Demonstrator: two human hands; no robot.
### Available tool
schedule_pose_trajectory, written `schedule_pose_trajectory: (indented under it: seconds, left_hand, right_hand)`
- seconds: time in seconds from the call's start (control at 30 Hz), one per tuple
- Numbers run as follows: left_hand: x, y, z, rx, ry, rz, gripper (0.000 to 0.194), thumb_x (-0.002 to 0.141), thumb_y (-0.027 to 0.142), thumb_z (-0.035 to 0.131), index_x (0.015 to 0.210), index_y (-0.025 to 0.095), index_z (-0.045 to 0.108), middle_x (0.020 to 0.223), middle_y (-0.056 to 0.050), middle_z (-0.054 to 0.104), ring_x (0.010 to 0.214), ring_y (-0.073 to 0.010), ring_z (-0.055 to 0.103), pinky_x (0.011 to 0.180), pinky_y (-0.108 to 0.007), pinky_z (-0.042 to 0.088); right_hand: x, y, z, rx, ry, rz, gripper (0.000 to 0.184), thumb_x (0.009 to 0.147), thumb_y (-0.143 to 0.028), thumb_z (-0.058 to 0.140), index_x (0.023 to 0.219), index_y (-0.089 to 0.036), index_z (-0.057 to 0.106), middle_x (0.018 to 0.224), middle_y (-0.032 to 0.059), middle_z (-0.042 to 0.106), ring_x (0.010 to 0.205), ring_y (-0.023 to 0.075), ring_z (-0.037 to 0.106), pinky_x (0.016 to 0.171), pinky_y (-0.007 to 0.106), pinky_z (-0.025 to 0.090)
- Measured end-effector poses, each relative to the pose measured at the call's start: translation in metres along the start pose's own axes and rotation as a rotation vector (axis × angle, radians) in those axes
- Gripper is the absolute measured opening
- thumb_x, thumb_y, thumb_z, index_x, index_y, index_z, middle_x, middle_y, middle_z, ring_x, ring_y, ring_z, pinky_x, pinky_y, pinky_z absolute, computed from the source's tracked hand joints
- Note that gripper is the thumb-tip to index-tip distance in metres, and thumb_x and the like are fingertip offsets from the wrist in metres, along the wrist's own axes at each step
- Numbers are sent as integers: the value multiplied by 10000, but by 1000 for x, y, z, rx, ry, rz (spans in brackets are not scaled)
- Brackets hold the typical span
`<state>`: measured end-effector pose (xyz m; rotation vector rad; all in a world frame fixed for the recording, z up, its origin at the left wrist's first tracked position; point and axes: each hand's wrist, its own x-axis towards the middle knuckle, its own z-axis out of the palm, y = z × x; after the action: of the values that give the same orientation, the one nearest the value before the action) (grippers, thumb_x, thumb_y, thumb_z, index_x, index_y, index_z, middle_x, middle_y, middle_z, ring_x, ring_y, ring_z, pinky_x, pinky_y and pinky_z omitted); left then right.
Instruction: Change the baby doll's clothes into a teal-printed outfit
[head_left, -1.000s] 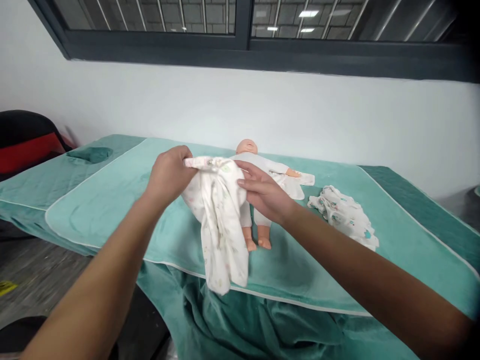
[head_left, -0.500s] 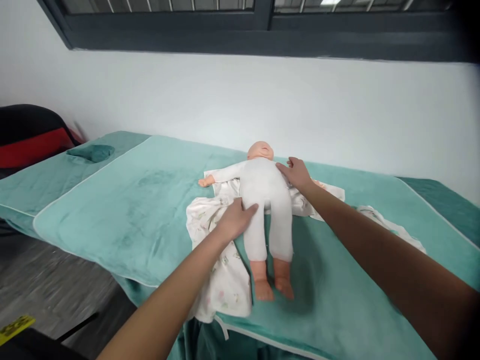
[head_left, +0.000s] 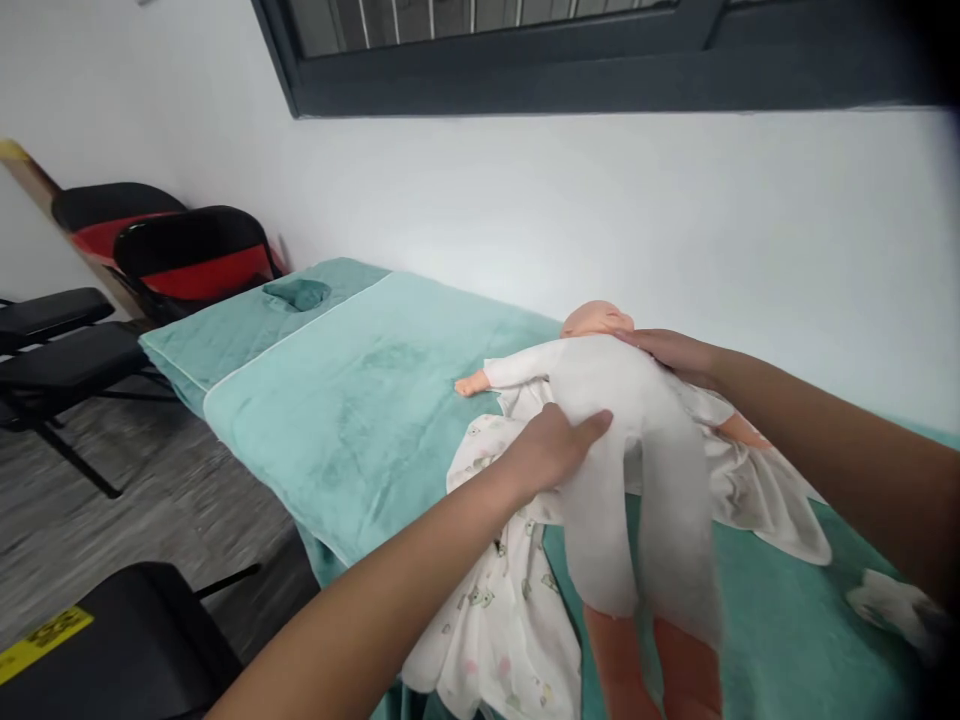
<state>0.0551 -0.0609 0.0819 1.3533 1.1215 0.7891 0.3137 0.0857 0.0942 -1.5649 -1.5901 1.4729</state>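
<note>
A baby doll [head_left: 611, 385] in a white long-sleeved suit lies face up, legs pointing towards me, its bare feet cut off by the lower picture edge. My left hand [head_left: 551, 450] is closed around its hip and upper thigh, thumb on top and fingers partly hidden underneath. Against the doll's shoulder and neck, on the far side, my right hand [head_left: 671, 352] grips it; most of those fingertips are out of sight. A white printed baby garment [head_left: 502, 625] is spread beneath and beside the doll, with one part reaching out to the right.
Green plush covers [head_left: 360, 400] drape the bed, which has a face hole [head_left: 298, 293] at its left end. A white wall and window frame [head_left: 480, 85] stand behind. Black and red chairs [head_left: 199, 255] are on the left. A small white cloth [head_left: 889, 605] lies at lower right.
The view has swung left and come closer. The doll's legs appear larger and nearer. My right hand has gone from above the shoulder to against the shoulder and neck; my left hand keeps its hold.
</note>
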Motion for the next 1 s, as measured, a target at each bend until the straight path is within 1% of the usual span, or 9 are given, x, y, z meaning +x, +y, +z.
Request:
schedule_pose_trajectory:
  seconds: [0.13,0.27,0.4,0.53,0.63,0.73,0.83,0.9,1.0]
  left_hand:
    - [8,4,-47,43,69,-20,657,774,688,618,1206,198,685,1066,-146,749,994,-328,716,846,-414,587]
    - [27,-3,-112,28,189,-61,549,780,627,662,1072,164,713,961,-142,767,848,-310,727,735,-420,591]
    - [45,-8,-167,36,295,-118,573,835,593,646,1129,101,665,989,-143,760,793,-246,724,711,-390,578]
    - [58,-15,-199,101,338,-185,591,905,587,563,1180,67,624,997,-140,759,820,-212,710,765,-388,569]
    - [65,-19,-212,274,358,-186,607,954,594,450,1203,68,621,1018,-149,753,876,-224,710,799,-381,562]
    - [63,-15,-213,646,465,-195,591,951,589,422,1230,110,625,1143,-170,721,1014,-286,692,887,-430,546]
    - [48,-3,-186,1011,596,-25,480,947,436,460,1311,146,577,1345,-187,612,1229,-355,591,1012,-518,482]
    - [32,3,-155,1208,478,208,417,942,334,461,1311,181,580,1398,-160,573,1323,-338,521,1057,-500,466]
    - [13,-3,-106,1286,96,440,452,867,355,621,1274,158,605,1521,-160,470,1461,-319,369,1171,-443,385]
  right_hand:
    - [33,-29,21,45,-26,-85,467,855,-565,682,1156,-209,722,1267,147,704,1140,310,676,901,402,586]
    - [87,-63,61,83,-8,-200,457,868,-493,703,1162,-144,696,1210,160,724,1089,279,695,925,396,578]
    - [139,-90,101,82,19,-281,498,875,-485,709,1204,-117,647,1232,167,710,1085,244,690,1010,409,537]
    - [170,-102,122,30,-31,-370,571,860,-476,733,1301,-139,600,1373,169,631,1202,245,625,1104,412,460]
    - [181,-95,120,-19,-64,-418,656,846,-523,728,1379,-184,550,1415,141,603,1221,247,607,1082,403,471]
    - [178,-69,98,-215,25,-325,590,869,-650,615,1257,-206,628,1294,121,677,1085,239,658,937,358,539]
    - [154,-28,54,-412,163,-187,551,947,-664,434,966,-170,679,1027,130,739,844,201,676,765,309,543]
    - [123,-1,20,-515,237,-99,556,943,-651,436,775,-163,644,813,128,715,683,195,637,677,321,509]
    - [64,32,-18,-668,282,-19,537,911,-636,494,641,-185,605,700,101,678,640,207,609,657,328,460]
